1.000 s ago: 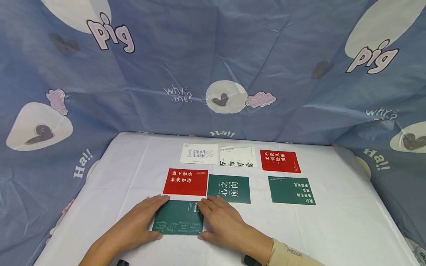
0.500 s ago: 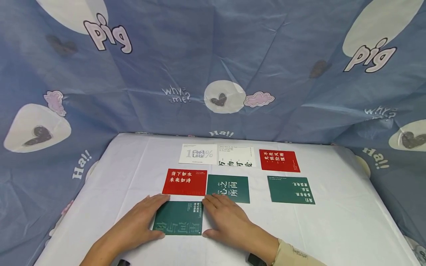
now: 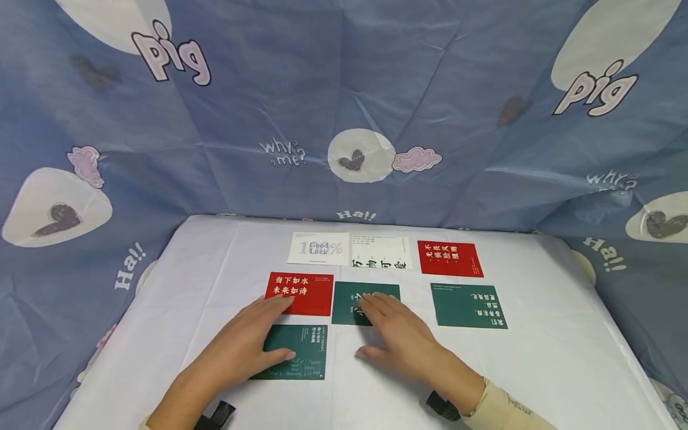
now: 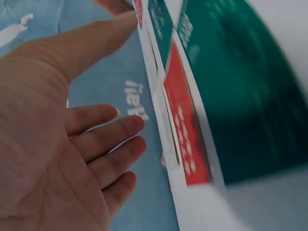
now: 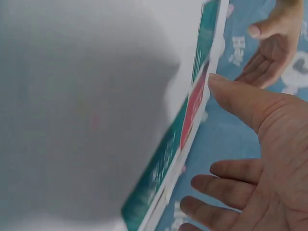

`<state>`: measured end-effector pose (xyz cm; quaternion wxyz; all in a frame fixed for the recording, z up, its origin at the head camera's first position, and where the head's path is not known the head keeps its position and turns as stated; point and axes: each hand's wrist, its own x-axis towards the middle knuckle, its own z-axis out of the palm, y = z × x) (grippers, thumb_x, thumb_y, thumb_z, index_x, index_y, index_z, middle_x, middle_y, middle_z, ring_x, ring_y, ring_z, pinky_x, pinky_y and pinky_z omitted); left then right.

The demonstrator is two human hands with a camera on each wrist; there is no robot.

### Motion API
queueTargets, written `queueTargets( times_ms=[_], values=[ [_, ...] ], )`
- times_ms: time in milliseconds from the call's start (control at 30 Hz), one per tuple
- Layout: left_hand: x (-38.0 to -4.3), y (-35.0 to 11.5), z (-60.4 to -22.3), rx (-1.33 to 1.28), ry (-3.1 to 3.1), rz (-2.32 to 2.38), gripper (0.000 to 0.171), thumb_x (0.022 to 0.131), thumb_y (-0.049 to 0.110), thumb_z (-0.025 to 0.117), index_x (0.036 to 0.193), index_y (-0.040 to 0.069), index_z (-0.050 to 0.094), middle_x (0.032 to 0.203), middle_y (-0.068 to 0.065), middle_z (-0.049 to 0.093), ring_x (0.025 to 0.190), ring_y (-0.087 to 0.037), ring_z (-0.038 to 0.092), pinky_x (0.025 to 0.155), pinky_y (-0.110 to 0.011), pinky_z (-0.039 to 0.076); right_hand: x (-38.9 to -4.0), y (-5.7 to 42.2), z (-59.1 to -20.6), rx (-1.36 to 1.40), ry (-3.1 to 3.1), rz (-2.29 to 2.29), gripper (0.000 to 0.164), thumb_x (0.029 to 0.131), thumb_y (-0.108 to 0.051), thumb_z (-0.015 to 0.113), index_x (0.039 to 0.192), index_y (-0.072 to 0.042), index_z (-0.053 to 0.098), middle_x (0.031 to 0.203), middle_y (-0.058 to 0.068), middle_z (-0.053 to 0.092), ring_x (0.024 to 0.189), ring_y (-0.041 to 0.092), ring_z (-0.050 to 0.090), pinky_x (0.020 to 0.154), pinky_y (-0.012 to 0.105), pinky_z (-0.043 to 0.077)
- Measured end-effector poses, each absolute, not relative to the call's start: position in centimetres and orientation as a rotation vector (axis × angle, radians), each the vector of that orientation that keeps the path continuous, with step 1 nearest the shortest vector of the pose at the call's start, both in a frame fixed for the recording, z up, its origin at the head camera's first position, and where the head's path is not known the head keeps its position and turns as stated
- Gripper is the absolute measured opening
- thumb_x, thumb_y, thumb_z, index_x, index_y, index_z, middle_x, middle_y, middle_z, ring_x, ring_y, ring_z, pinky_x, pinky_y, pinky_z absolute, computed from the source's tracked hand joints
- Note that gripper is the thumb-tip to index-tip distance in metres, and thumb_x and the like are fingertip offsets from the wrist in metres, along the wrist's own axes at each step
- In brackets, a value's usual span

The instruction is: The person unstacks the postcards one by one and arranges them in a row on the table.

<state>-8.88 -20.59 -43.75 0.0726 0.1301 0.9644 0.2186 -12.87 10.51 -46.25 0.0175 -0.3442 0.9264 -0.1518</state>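
Note:
In the head view my left hand (image 3: 242, 340) is above the left part of the nearest green card (image 3: 309, 355), its fingertips overlapping a red card (image 3: 314, 295). The left wrist view has its fingers straight and apart from the cards, holding nothing. My right hand (image 3: 403, 334) covers part of the middle green card (image 3: 344, 304) in the head view. Its fingers are extended, and the right wrist view finds nothing between them. Both hands look raised off the white tablecloth. The nearest green card lies flat, square below the red one.
At the back lie a white "Good Luck" card (image 3: 317, 254), a white card with black characters (image 3: 381, 248) and a red card (image 3: 450, 260). Another green card (image 3: 467, 307) lies to the right. A blue patterned cloth (image 3: 269, 89) rises behind the white tablecloth (image 3: 548, 370).
Both hands have left the sides of the nearest green card. The left moved up and slightly right over it; the right moved right and away over the middle green card. The cards stay put.

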Motion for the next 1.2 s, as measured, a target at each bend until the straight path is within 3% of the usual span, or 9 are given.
queueTargets(
  times_ms=[367, 767, 1000, 1200],
  values=[
    [-13.1, -15.0, -44.5, 0.664, 2.934, 0.513, 0.095, 0.072, 0.038, 0.097, 0.152, 0.010, 0.055, 0.151, -0.008, 0.057, 0.144, -0.027, 0.047, 0.124, -0.048, 0.029, -15.9, 13.7, -46.2, -0.930, 2.933, -0.366, 0.088, 0.084, -0.045, 0.088, 0.152, -0.004, 0.052, 0.153, 0.011, 0.055, 0.145, 0.033, 0.046, 0.120, 0.048, 0.038],
    [-16.6, -12.3, -45.5, 0.752, 2.840, 0.462, 0.097, 0.070, 0.037, 0.098, 0.152, 0.010, 0.054, 0.149, -0.009, 0.058, 0.145, -0.031, 0.045, 0.126, -0.047, 0.026, -17.5, 14.7, -46.3, -0.898, 2.864, -0.319, 0.087, 0.080, -0.040, 0.092, 0.149, -0.004, 0.055, 0.148, 0.011, 0.059, 0.141, 0.034, 0.049, 0.119, 0.050, 0.038],
    [-17.5, -11.4, -45.7, 0.736, 2.828, 0.402, 0.095, 0.068, 0.034, 0.099, 0.150, 0.009, 0.057, 0.142, -0.008, 0.063, 0.136, -0.030, 0.052, 0.120, -0.048, 0.037, -18.5, 14.6, -46.2, -0.885, 2.833, -0.287, 0.086, 0.078, -0.037, 0.094, 0.148, -0.005, 0.056, 0.141, 0.010, 0.062, 0.134, 0.031, 0.055, 0.115, 0.048, 0.044],
    [-17.9, -10.9, -45.4, 0.773, 2.820, 0.335, 0.092, 0.068, 0.033, 0.099, 0.147, 0.010, 0.060, 0.137, -0.008, 0.065, 0.131, -0.027, 0.055, 0.125, -0.048, 0.027, -18.9, 14.4, -46.0, -0.892, 2.818, -0.276, 0.084, 0.074, -0.037, 0.096, 0.143, -0.005, 0.060, 0.128, 0.008, 0.062, 0.117, 0.026, 0.057, 0.102, 0.042, 0.054]
  ],
)
